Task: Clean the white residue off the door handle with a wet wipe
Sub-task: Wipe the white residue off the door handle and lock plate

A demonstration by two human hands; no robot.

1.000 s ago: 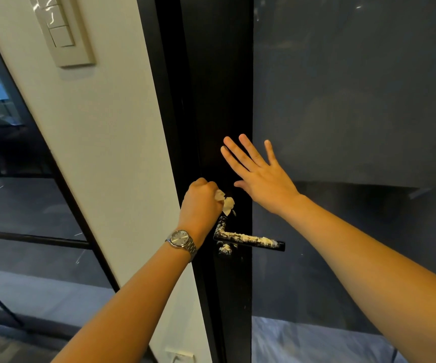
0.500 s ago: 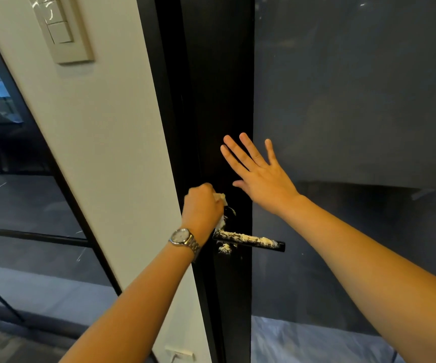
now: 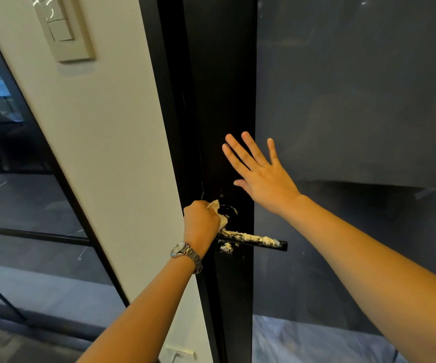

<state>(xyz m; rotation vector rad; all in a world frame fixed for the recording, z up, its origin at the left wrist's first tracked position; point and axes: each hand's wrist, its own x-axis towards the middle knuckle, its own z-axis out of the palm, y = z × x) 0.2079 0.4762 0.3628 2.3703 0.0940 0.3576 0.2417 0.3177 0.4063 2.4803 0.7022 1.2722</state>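
Seems only at the start of the cleaning: grips the crumpled wet wipe (image 3: 216, 205) in the closed left hand (image 3: 202, 221) at the left root of the door handle (image 3: 281, 246), and rests the right hand (image 3: 262, 176) open and flat on the dark door (image 3: 224, 100) just above. Leaves nearly all the work to do, judging by the white residue (image 3: 245, 236) crusted along almost the whole lever and a smaller patch under it. Looks like a thin black horizontal bar, mid-scene, pointing right

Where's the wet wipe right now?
Head view, lower centre: the wet wipe is bunched in the left hand, pressed at the inner end of the door handle, below the right hand flat on the door.
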